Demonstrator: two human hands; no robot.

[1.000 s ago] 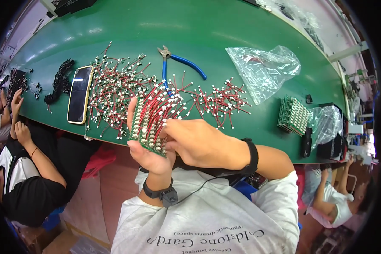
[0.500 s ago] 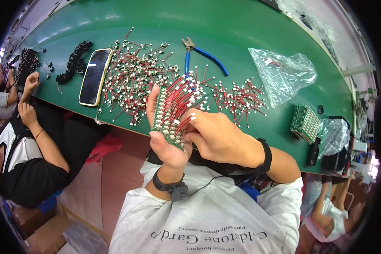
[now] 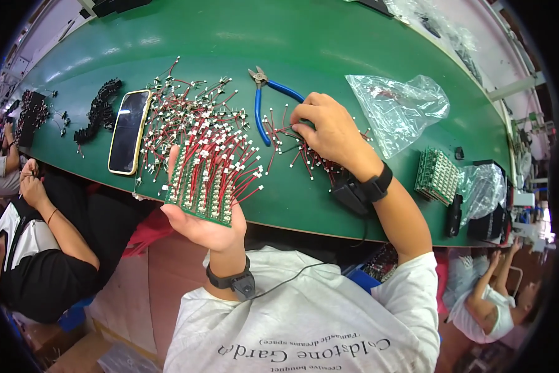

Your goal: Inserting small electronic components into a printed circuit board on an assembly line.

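My left hand [image 3: 212,232] grips a green circuit board [image 3: 200,210] by its edges, over the front edge of the bench. Rows of white connectors cover the board, and many red wire leads with white plugs stand up from it. Farther right, my right hand [image 3: 329,127] reaches into a small pile of red and black wire leads [image 3: 317,160] on the bench. Its thumb and forefinger are pinched together at the pile's edge; a red lead shows at the fingertips. Behind the board spreads a larger heap of similar leads [image 3: 189,109].
Blue-handled cutting pliers [image 3: 259,102] lie near the right hand. A phone [image 3: 129,132] rests left of the heap, beside a black coiled strip [image 3: 99,112]. On the right are a clear plastic bag [image 3: 404,112] and stacked boards [image 3: 437,176]. A co-worker [image 3: 49,230] sits at left.
My right hand has left the board and moved right and away from me, to the small pile. My left hand has shifted left with the board, which now faces up more openly.
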